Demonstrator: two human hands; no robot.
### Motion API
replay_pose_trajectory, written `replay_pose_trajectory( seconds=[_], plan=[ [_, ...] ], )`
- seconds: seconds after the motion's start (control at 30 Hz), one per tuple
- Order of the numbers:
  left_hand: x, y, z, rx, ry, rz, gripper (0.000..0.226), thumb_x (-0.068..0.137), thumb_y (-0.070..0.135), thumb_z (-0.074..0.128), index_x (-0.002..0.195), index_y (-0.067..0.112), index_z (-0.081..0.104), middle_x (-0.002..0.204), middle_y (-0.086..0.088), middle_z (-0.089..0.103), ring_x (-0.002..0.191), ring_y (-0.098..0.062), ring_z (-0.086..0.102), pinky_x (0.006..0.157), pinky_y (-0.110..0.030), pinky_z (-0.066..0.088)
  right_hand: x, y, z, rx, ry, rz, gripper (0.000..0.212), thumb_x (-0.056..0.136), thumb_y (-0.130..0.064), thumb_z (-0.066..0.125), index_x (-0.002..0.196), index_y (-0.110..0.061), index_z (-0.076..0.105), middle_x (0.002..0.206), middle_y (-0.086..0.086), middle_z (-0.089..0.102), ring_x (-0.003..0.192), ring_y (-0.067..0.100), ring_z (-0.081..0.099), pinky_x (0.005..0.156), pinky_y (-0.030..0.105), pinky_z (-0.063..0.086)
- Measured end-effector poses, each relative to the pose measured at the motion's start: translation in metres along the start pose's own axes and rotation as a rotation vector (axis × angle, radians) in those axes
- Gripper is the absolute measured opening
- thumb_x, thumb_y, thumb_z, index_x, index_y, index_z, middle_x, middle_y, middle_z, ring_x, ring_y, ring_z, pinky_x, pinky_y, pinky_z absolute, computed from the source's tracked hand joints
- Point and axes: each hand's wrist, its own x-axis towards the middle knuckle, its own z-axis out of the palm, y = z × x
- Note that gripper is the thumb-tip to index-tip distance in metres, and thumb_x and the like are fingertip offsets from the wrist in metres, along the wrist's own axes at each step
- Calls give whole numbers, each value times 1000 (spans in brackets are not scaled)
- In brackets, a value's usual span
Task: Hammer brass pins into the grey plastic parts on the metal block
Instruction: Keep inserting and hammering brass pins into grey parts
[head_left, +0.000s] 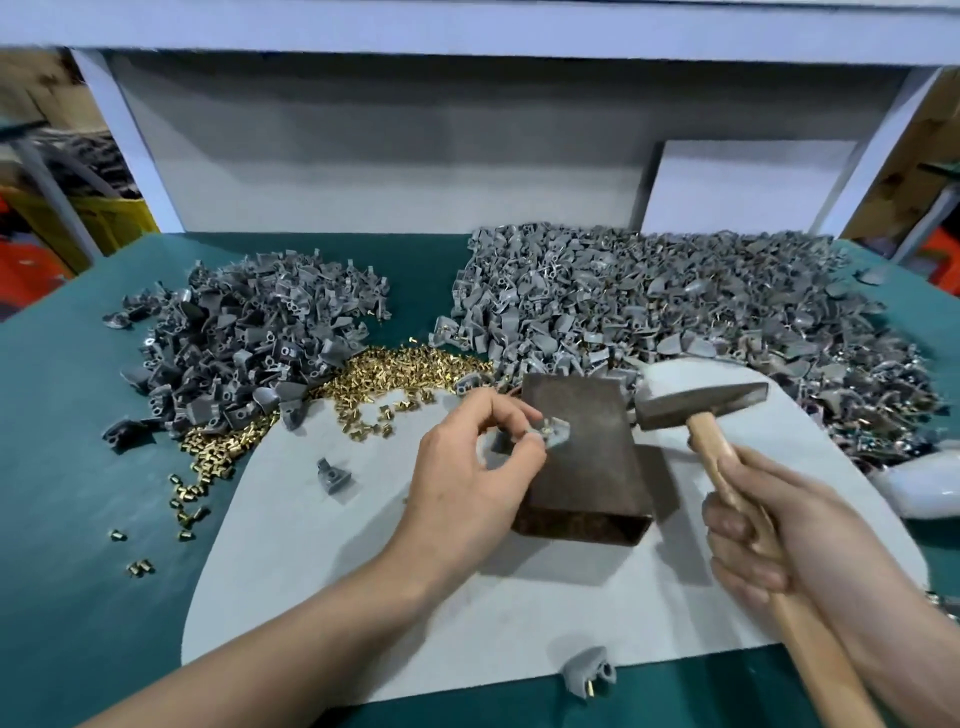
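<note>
Fingers (524, 415) pinch grey plastic part (553, 434) on rusty rectangular block (587, 467).

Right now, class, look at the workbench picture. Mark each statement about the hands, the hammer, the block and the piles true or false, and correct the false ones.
1. The left hand pinches a grey plastic part on the metal block. True.
2. Nobody holds the hammer. False: the right hand grips its wooden handle, with the head raised beside the block.
3. The brass pins lie heaped between two piles of grey parts. True.
4. The left pile is the larger. False: the right pile is clearly larger.
</note>
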Motion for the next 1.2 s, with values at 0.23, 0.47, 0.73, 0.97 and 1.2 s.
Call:
replay_pose_trajectory(
  seconds=[0.23,0.47,0.73,0.97,1.2],
  plan=[
    [99,73,24,-28,23,173,6,94,16,58,89,19,61,79,5,70,73,-4,68,67,-12,50,-1,-2,2,-210,146,-17,9,92,5,48,96,7,56,47,17,48,29,21,42,33,19,35],
    [201,41,-56,959,-229,132,38,103,26,42,137,11,48,126,-12,61,80,-6,60,70,-12,45,-4,22,3,-839,301,-334,71,76,-2,74,139,-14,43,109,3,54,99,14,50,75,-2,29],
    [162,-37,-153,1279,-228,-172,23,95,20,57,113,8,65,105,-8,67,90,-19,65,81,-25,55,-4,29,8,-1295,316,-577,54,62,-36,54,101,-6,73,108,37,60,93,59,58,79,57,48],
    [150,-36,-163,1183,-85,29,12,93,6,57,93,8,69,92,-8,70,78,-18,65,75,-26,55,-7,3,38,-1180,333,-869,35,71,-18,62,104,-15,71,129,17,55,120,45,44,92,52,35],
    [145,-2,-156,869,266,124,22,98,4,46,110,6,64,117,-11,60,93,-13,51,78,-15,39,66,-21,153,-1348,-344,-598,23,93,-10,57,111,-20,68,103,-2,67,86,11,63,79,15,49]
  ],
)
